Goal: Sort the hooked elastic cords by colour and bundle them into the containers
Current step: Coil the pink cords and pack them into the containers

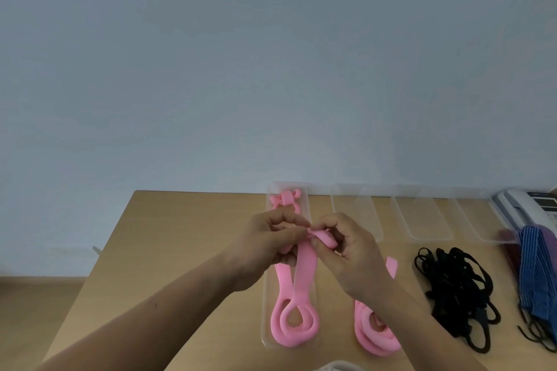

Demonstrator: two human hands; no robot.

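Pink cord (305, 265), its loops lying in the leftmost container (266, 310), is pinched at its folded end by left hand (268, 247) and right hand (351, 250), fingers curled round it; if the elastic slips that pinch, the wrap could spring undone and spill over the rim.

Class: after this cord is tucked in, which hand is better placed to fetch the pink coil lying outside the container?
Probably the right hand: the coiled pink elastic cord lies just under its forearm; the left hand is over the clear plastic container, farther away. Both grip another pink cord.
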